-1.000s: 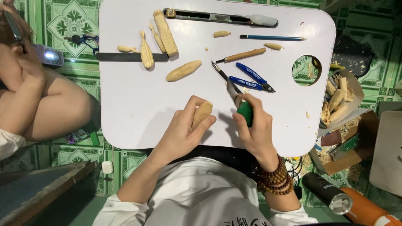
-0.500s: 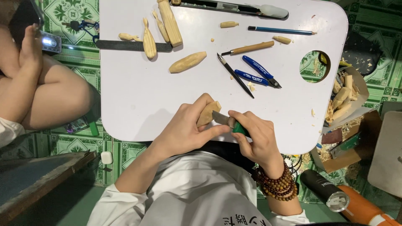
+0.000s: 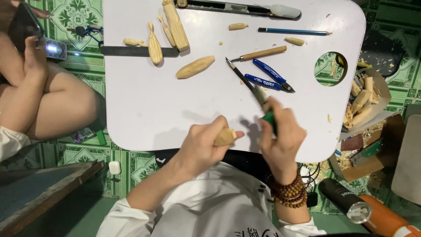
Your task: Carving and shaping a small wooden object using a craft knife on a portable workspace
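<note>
Fingers of the left hand (image 3: 202, 142) are closed around a small wooden blank (image 3: 225, 137), steadied above the white table (image 3: 144, 109); a green-handled carving knife (image 3: 263, 105) is gripped by the right hand (image 3: 280, 138), blade angled clear.

The white table (image 3: 144, 109) has rounded corners and a round hole (image 3: 330, 69) near its right edge. Carved wooden pieces (image 3: 195, 67), a black file (image 3: 131, 51), blue pliers (image 3: 268, 77) and a blue pencil (image 3: 293, 31) lie toward its far edge.
</note>
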